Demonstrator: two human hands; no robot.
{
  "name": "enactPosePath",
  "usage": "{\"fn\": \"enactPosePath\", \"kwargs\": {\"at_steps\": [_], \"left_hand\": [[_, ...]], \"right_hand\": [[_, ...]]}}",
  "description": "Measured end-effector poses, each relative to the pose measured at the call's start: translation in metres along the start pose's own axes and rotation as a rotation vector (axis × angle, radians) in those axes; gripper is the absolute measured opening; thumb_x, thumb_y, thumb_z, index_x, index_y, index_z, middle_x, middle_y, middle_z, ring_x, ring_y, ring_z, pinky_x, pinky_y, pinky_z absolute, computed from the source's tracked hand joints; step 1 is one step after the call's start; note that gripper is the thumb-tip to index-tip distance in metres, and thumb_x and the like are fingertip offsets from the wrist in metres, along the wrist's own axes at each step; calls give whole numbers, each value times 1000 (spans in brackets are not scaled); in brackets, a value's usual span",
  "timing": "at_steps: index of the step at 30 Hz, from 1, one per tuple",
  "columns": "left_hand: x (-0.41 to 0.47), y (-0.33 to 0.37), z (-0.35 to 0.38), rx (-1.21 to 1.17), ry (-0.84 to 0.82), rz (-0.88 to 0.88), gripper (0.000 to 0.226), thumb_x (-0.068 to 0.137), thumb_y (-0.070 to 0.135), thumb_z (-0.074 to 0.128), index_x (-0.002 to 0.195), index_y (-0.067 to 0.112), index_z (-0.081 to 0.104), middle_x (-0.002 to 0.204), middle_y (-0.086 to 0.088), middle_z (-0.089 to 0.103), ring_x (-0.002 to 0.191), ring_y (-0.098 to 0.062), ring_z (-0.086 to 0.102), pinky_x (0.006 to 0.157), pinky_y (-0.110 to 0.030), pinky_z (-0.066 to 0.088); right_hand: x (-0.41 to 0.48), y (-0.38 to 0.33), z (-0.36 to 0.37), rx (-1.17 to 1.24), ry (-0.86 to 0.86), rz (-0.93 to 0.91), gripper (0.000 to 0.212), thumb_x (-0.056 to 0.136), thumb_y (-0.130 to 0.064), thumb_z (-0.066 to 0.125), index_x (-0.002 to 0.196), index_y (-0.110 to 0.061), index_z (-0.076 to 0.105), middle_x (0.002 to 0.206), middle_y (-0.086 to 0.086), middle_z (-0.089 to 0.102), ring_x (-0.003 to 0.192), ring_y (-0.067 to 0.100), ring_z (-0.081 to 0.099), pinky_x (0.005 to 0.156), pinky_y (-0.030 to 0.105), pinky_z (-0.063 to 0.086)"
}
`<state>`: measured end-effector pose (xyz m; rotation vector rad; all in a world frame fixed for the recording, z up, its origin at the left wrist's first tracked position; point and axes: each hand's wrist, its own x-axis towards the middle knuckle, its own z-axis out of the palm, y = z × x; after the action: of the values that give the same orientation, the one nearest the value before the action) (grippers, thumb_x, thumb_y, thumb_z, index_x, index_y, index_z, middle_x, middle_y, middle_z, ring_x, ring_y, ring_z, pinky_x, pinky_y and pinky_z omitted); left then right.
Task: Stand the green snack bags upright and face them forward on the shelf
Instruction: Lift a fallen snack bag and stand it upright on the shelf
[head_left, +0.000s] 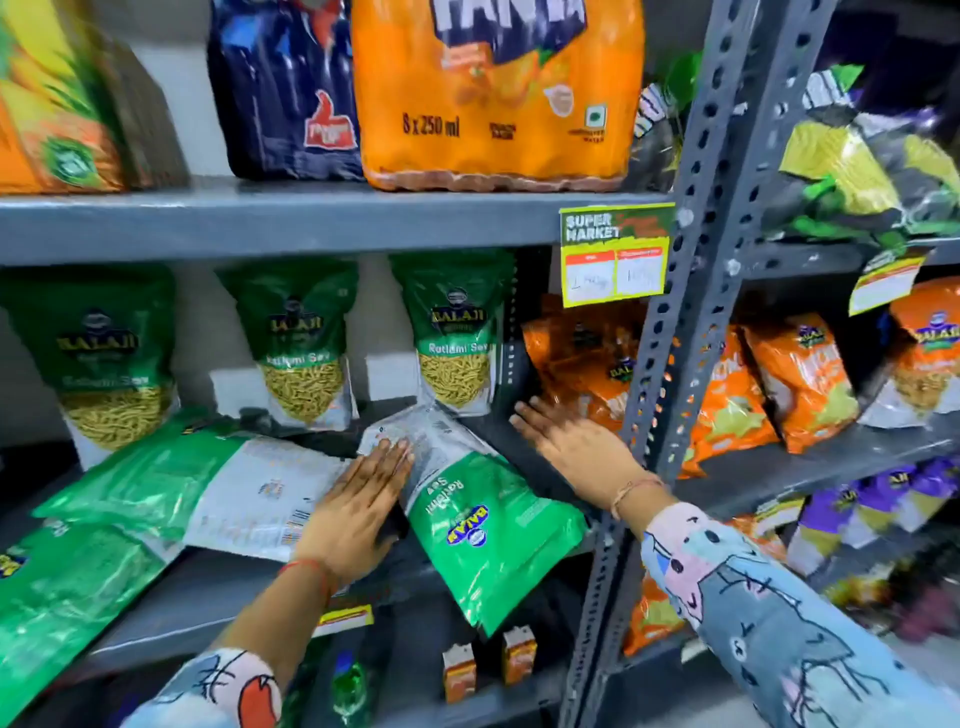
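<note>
While the left hand (358, 512) lies flat, fingers spread, on a fallen green bag (483, 525), the right hand (566, 441) hovers empty, unclenched, just beside it.

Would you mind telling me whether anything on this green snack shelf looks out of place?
Yes. Three green bags stand upright at the back, but several lie flat in front. The fallen bag beside the left hand lies back side up, label upside down, overhanging the shelf edge.

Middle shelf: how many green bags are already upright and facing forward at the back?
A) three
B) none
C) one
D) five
A: three green bags stand upright at the back with fronts showing; others lie flat in front, one under the left hand.
</note>
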<state>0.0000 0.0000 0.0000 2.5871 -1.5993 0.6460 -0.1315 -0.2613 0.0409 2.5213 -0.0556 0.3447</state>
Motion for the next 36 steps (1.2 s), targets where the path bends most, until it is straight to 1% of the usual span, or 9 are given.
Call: {"fn": "enactPosePath", "kwargs": {"at_steps": [3,5,9,12,18,23,27,31,36], "left_hand": [[16,13,15,-7,-32,-52,104,38,24,82,130,3,39,132,-17,54,119,-34,53,110,-31,11],[22,17,31,-45,-60,-102,100,53,16,74,140,3,25,147,-18,28,135,-36,32,116,-34,13],[30,10,58,-242,-153,-133,87,78,10,41,129,18,-29,139,-1,-34,131,-22,-33,110,-24,-19],[34,8,68,-343,-162,-91,90,76,4,41,132,19,-28,138,4,-35,128,-14,-37,102,-10,-28],[42,-4,63,-683,-162,-128,88,72,-6,46,143,24,5,148,11,-11,138,-7,-18,102,-2,-13],[56,-8,39,-1146,-37,-306,67,72,-12,62,128,18,40,150,-4,27,138,-17,26,116,-31,18],[78,-5,23,-1439,124,-469,62,77,-21,48,129,9,37,116,4,56,96,1,63,83,-10,48],[114,-17,31,-1586,103,-609,25,84,-2,51,108,7,53,104,-2,59,98,-21,56,81,-22,47],[140,-27,53,-1641,87,-631,20,85,16,56,86,31,69,98,13,70,90,0,65,79,-14,49]], "right_hand": [[15,-3,11,109,-25,36,47,73,-21,33,105,-32,66,109,-16,68,104,7,63,84,21,53],[20,-8,10,164,-132,83,48,76,-24,30,107,-38,63,114,-18,66,110,2,59,90,16,48],[37,-6,54,304,-339,-16,53,94,-8,18,143,-22,1,157,4,3,144,23,2,117,35,7],[38,-7,65,427,-393,-55,65,91,-1,30,142,-33,6,157,4,-3,144,25,-2,117,38,6],[45,-8,49,974,-460,52,63,82,11,43,137,-17,33,156,8,5,144,21,3,114,24,9],[44,-3,26,1667,-249,391,46,83,14,46,128,9,38,148,19,27,136,26,29,99,15,27],[64,5,21,2021,-23,633,37,83,12,46,120,11,47,125,10,53,110,22,56,91,28,46],[87,16,28,2078,187,813,22,84,6,47,101,11,60,62,3,72,61,12,62,67,27,47],[109,21,46,1942,398,1025,18,80,-13,63,64,-20,60,90,13,65,89,32,61,89,46,47]]}}
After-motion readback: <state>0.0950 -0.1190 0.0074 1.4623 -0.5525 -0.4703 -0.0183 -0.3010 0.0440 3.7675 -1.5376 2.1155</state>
